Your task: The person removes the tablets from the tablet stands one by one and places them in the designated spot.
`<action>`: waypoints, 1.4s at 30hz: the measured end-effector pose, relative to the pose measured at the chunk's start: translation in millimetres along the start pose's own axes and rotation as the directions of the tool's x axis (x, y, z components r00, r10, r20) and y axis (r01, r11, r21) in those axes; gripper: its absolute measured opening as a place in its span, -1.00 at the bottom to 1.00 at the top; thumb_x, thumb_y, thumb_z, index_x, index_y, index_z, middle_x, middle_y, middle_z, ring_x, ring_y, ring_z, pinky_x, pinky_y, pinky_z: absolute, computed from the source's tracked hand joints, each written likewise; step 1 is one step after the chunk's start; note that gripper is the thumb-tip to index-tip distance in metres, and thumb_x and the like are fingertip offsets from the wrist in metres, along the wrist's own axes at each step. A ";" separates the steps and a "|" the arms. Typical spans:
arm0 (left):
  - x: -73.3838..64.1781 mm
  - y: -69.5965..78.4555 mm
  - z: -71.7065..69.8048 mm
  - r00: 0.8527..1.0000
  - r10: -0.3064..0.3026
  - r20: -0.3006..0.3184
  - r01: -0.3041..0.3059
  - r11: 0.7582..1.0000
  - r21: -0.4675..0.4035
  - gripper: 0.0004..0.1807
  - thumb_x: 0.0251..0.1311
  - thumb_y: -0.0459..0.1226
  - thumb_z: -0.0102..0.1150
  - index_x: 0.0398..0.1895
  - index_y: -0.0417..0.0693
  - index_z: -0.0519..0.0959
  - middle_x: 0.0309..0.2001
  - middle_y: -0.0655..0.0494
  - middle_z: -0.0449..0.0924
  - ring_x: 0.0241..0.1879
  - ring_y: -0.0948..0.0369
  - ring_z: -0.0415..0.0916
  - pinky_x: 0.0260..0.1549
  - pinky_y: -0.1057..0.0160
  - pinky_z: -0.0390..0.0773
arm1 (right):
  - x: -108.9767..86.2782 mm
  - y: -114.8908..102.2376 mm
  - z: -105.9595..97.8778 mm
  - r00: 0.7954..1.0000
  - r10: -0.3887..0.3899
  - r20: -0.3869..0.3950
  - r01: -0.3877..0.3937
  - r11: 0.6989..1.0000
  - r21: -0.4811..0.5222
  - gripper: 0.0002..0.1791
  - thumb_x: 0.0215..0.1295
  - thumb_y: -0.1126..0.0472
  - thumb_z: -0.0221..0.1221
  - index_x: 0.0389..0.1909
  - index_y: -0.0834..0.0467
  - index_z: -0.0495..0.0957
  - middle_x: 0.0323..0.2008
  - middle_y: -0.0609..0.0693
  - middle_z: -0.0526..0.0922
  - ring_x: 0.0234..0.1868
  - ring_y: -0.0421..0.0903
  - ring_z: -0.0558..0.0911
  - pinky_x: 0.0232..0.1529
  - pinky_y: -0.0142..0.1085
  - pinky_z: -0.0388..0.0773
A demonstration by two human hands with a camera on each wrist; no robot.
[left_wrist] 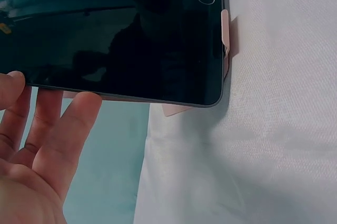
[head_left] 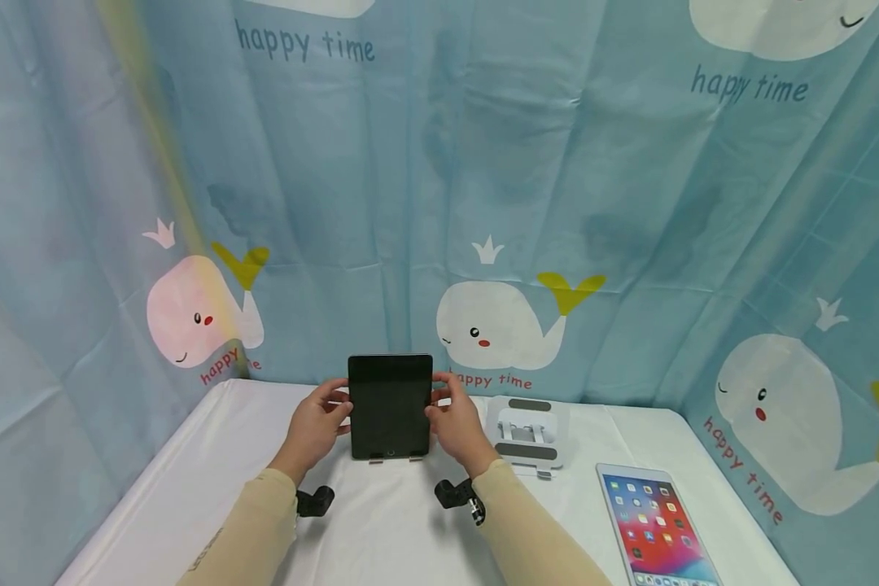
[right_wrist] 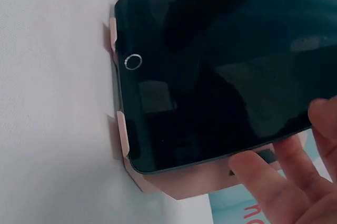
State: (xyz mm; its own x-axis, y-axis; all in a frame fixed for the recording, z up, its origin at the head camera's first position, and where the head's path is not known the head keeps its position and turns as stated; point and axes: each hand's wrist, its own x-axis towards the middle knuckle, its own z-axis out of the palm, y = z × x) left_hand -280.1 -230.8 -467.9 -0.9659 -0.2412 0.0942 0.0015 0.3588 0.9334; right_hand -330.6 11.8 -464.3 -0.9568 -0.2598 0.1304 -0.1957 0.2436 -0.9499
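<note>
A black tablet [head_left: 390,407] with a dark screen stands upright in portrait, its home button at the bottom. Behind and under it is a pink stand [right_wrist: 195,182], whose small lips [right_wrist: 123,134] hook over the tablet's lower edge. My left hand [head_left: 313,427] holds the tablet's left edge, thumb at the front rim and fingertips along the side. On the opposite edge, my right hand [head_left: 458,427] grips it in the same way. Most of the stand is hidden by the tablet.
Just right of my right hand lies a white and grey folding stand [head_left: 527,452] with dark pads. Nearer the right front is a white tablet [head_left: 655,521], its screen lit with app icons. A white cloth [head_left: 381,529] covers the table, and a blue whale-print curtain [head_left: 381,203] hangs behind.
</note>
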 end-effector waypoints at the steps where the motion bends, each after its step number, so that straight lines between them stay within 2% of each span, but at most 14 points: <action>1: -0.3 0.7 0.5 1.000 -0.002 -0.001 0.002 1.000 0.000 -0.49 0.43 -0.38 0.10 0.41 0.04 0.35 0.08 -0.09 0.44 -0.02 -0.01 0.49 -0.20 0.12 0.68 | 0.5 0.7 0.1 1.000 -0.013 -0.004 0.013 1.000 -0.016 -0.45 0.39 0.41 0.15 0.31 -0.07 0.33 -0.07 0.01 0.48 -0.22 -0.04 0.58 -0.35 -0.19 0.63; 6: -1.1 5.9 1.6 1.000 0.003 -0.004 -0.003 1.000 0.006 -0.49 0.43 -0.37 0.11 0.41 0.06 0.36 0.07 -0.08 0.45 -0.01 0.00 0.49 -0.21 0.13 0.68 | 2.4 0.0 -1.5 0.998 -0.058 -0.029 0.055 0.995 -0.077 -0.48 0.40 0.40 0.14 0.30 -0.03 0.34 -0.10 -0.01 0.50 -0.29 -0.06 0.56 -0.48 -0.22 0.57; 10: -1.7 8.2 -0.1 1.000 0.000 0.004 0.000 1.000 0.008 -0.48 0.44 -0.36 0.10 0.42 0.07 0.36 0.05 -0.07 0.46 -0.02 0.00 0.49 -0.24 0.13 0.69 | 2.2 -2.9 -3.8 0.998 -0.060 -0.024 0.058 0.994 -0.090 -0.47 0.38 0.41 0.16 0.30 -0.04 0.36 -0.11 -0.02 0.51 -0.30 -0.07 0.58 -0.48 -0.22 0.59; 18: -2.9 10.7 -3.5 1.000 -0.003 0.015 0.003 1.000 -0.001 -0.48 0.43 -0.36 0.11 0.42 0.06 0.35 0.03 -0.08 0.47 -0.02 -0.02 0.48 -0.27 0.13 0.70 | 2.7 -6.6 -8.9 0.999 -0.042 0.013 0.043 0.996 -0.075 -0.45 0.40 0.38 0.15 0.32 -0.10 0.35 -0.10 -0.03 0.51 -0.26 -0.08 0.61 -0.41 -0.20 0.65; 27: -4.0 16.3 0.5 0.999 -0.013 0.037 0.013 1.000 -0.004 -0.46 0.43 -0.35 0.12 0.43 0.09 0.35 0.04 -0.08 0.47 -0.04 -0.01 0.53 -0.27 0.13 0.70 | -1.7 -11.4 -17.6 0.999 -0.032 0.018 0.033 0.999 -0.034 -0.44 0.37 0.43 0.14 0.32 -0.05 0.36 -0.11 0.04 0.49 -0.25 0.00 0.61 -0.33 0.01 0.69; 34: -11.1 27.3 3.9 0.998 -0.019 0.067 0.021 1.000 -0.019 -0.49 0.42 -0.37 0.12 0.40 0.09 0.37 0.01 -0.09 0.47 -0.11 -0.01 0.57 -0.32 0.13 0.70 | -5.8 -14.0 -29.1 0.999 -0.010 0.044 0.012 0.999 -0.037 -0.43 0.39 0.43 0.13 0.32 -0.09 0.35 -0.11 0.05 0.48 -0.26 0.00 0.61 -0.36 -0.03 0.70; 42: -17.3 32.8 8.4 0.993 -0.011 0.117 0.021 0.996 -0.088 -0.50 0.39 -0.40 0.14 0.36 0.08 0.40 -0.04 -0.11 0.47 -0.17 -0.03 0.58 -0.35 0.09 0.70 | -14.2 -16.3 -43.4 0.998 0.003 0.067 -0.001 0.999 -0.032 -0.42 0.37 0.43 0.13 0.31 -0.10 0.35 -0.11 0.09 0.47 -0.29 0.03 0.63 -0.41 -0.03 0.69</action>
State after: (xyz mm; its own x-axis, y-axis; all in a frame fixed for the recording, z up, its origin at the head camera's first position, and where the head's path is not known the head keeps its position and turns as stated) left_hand -265.5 -207.3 -441.9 -0.9895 -0.1379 0.0427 0.0035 0.2730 0.9620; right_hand -323.1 52.1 -438.3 -0.9409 -0.3209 0.1083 -0.2016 0.2737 -0.9404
